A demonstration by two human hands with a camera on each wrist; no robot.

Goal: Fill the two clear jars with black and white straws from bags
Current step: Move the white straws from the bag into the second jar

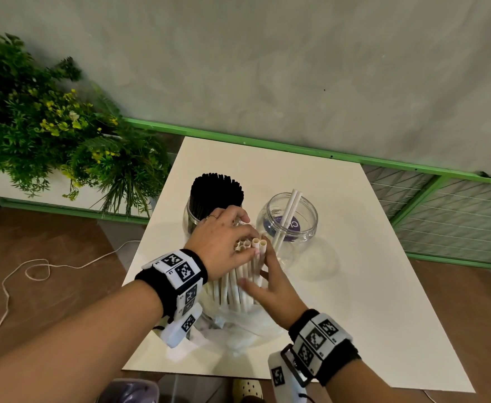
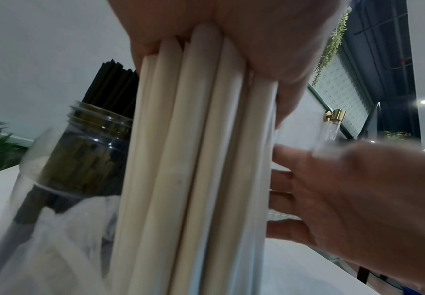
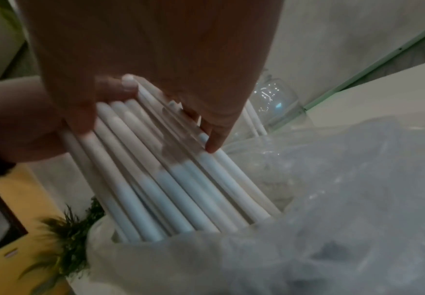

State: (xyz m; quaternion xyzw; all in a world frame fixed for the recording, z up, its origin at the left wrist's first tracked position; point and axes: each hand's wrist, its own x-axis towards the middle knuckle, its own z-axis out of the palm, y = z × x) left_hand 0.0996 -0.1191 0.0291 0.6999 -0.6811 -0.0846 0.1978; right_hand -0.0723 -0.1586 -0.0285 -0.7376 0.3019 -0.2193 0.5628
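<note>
**A:** So what's actually hard to see here? The left hand [image 1: 224,245] sits right on top of the white straw bundle [image 1: 247,274], fingers curled round its upper end, so most straw tips are covered. The bundle's bottom disappears into the crinkled clear bag [image 1: 238,330] under both wrists.

**B:** Yeah, and both wrist views are blurry. The right hand [image 1: 270,283] lies flat against the bundle's side, fingers straight, only pressing, not wrapped around it.

**A:** The jar of black straws [image 1: 216,196] is just beyond the left hand, its near wall hidden by the knuckles.

**B:** The second jar [image 1: 289,216], with two white straws [image 1: 289,210] leaning in it, sits just past the right fingertips. The white table [image 1: 369,271] has open surface to the right of the right hand; its near edge is close behind the wrists.
</note>
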